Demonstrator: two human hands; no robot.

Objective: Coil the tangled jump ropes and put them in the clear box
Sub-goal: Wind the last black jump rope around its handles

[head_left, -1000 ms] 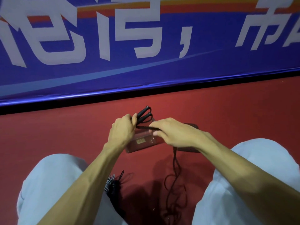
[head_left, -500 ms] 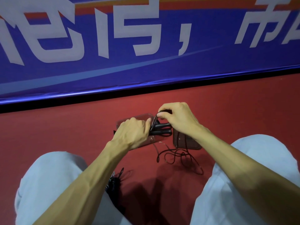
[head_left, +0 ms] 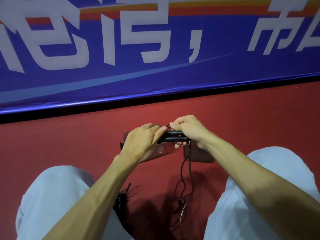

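Frame centre: left hand [head_left: 141, 142] grips two black jump-rope handles [head_left: 174, 135] laid side by side. Right hand [head_left: 189, 129] pinches cord [head_left: 186, 175], which trails down-frame onto red floor [head_left: 251, 118]. Clear box [head_left: 164, 151] beneath left hand.

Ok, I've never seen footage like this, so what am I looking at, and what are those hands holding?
No machine here: a person is low over a red floor, and a camera on their head looks down at their own arms and knees. The left hand grips two black jump rope handles side by side; the right hand pinches their cord, which trails to the floor. Beneath the hands lies the clear box. Another bundled rope lies by the left knee, a blue banner behind.
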